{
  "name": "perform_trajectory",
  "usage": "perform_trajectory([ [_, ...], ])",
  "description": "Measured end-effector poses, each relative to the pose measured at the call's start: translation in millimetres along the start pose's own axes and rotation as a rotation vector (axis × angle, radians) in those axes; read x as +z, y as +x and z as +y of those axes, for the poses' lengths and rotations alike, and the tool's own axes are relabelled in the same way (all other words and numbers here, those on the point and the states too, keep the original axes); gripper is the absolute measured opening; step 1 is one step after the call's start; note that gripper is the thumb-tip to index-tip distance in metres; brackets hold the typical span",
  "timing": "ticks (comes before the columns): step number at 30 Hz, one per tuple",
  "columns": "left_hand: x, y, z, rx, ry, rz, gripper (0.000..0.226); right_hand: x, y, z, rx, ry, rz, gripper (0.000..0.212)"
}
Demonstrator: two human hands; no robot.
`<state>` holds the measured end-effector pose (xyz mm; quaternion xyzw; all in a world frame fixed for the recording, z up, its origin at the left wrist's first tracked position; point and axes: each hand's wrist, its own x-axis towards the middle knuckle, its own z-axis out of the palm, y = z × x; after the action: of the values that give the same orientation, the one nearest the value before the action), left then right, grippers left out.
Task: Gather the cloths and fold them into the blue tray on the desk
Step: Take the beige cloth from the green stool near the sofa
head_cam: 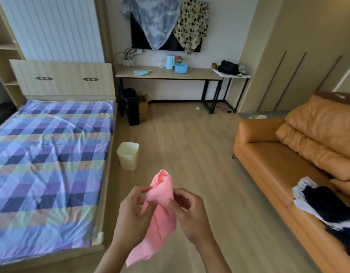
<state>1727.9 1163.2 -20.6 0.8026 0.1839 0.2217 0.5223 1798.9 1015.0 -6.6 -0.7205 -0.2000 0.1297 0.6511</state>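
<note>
Lower centre of frame: I see the pink cloth point(162, 209) bunched between both hands. The left hand point(131, 215) pinches its left edge with fingers curled. The right hand point(192, 213) grips its right side, fingers curled round the fabric. The cloth's lower end hangs toward the bottom edge.

Upper centre: the blue tray point(181, 68) stands on the desk point(190, 74), just beside a light blue kettle point(169, 61). A light blue cloth point(141, 72) lies on the desk to their left, apart from the tray.

Right edge: a dark-and-white cloth point(323, 201) lies on the orange sofa point(268, 164).
</note>
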Motion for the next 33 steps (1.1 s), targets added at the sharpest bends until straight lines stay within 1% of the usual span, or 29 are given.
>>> perform_trajectory([
  [6,70.2,109.4,10.5,-0.020,-0.041,-0.078,0.022,-66.9,105.2,20.7,0.041,-0.011,0.233,0.024],
  [10,115.2,169.7,25.2,-0.022,-0.039,-0.136,0.021,-110.2,161.6,31.3,0.059,0.011,0.387,0.035],
  [17,216.8,268.6,41.3,-0.060,-0.030,-0.209,0.024,-205.8,251.0,77.2,0.117,0.050,0.584,0.043],
  [22,307.5,342.5,58.6,-0.039,-0.032,-0.220,0.020,-286.5,330.9,109.0,0.124,0.041,0.639,0.042],
  [27,392.8,416.3,89.0,-0.038,-0.049,-0.221,0.020,-367.5,417.1,121.9,0.132,-0.007,0.612,0.044],
  [33,469.8,507.8,112.4,-0.060,-0.093,-0.238,0.019,-433.7,515.4,130.2,0.146,-0.003,0.605,0.043],
])
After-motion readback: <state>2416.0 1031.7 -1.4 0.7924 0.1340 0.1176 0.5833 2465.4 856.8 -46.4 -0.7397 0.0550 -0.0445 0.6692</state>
